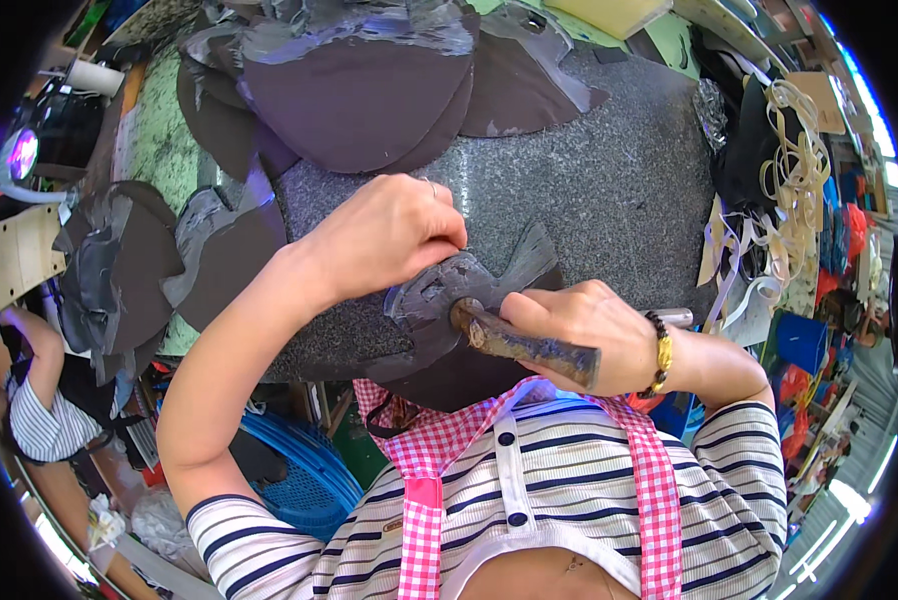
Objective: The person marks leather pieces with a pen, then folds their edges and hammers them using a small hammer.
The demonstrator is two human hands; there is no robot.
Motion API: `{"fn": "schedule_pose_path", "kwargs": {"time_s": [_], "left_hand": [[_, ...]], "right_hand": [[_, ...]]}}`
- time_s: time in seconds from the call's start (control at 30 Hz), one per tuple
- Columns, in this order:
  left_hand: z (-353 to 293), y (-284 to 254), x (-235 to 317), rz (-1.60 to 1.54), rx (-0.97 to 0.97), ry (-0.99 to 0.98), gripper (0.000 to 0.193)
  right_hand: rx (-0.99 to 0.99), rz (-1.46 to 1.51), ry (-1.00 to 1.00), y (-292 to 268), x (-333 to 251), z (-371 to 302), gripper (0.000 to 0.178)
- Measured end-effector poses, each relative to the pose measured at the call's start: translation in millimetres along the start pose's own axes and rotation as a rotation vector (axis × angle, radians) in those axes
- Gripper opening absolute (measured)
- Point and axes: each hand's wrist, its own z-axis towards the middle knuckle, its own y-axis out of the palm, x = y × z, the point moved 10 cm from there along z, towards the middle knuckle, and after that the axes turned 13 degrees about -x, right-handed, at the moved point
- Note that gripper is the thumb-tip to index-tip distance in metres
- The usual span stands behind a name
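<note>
i see my left hand (389,235) bent down over a dark leather piece (449,300) that lies at the near edge of the speckled stone slab (609,180), fingers pressed together and curled onto its top edge, seemingly to pin it flat so it cannot creep. a ring shows on one finger. my right hand (589,325) is wrapped in a closed fist around the worn handle of a hammer (514,342), whose head end rests on the piece just beside the left fingertips; i judge the short grip near the head is there for control rather than force. a beaded bracelet (661,352) sits on that wrist.

the piece overhangs the slab's near edge slightly, towards my striped shirt and checked apron (439,450), probably to keep the work close to my body. more cut pieces of the same dark stuff are heaped at the slab's far left corner (359,90) and off its left edge (119,270), within reach. pale straps (794,150) hang beyond the right edge. another person (29,400) sits at the far left.
</note>
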Motion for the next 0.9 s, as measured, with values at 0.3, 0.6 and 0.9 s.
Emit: {"fn": "schedule_pose_path", "kwargs": {"time_s": [0.3,0.6,0.9], "left_hand": [[-23.6,3.0,16.2,0.333,0.195,0.178,0.015],[-39.1,-1.1,12.3,0.245,0.310,0.032,0.020],[-43.5,11.4,31.5,0.431,0.360,-0.079,0.025]], "right_hand": [[0.272,-0.030,-0.037,-42.6,9.4,-14.7,0.025],[0.206,-0.058,0.109,-37.5,16.5,8.1,0.021],[0.205,-0.088,0.068,-39.7,21.5,9.0,0.013]]}}
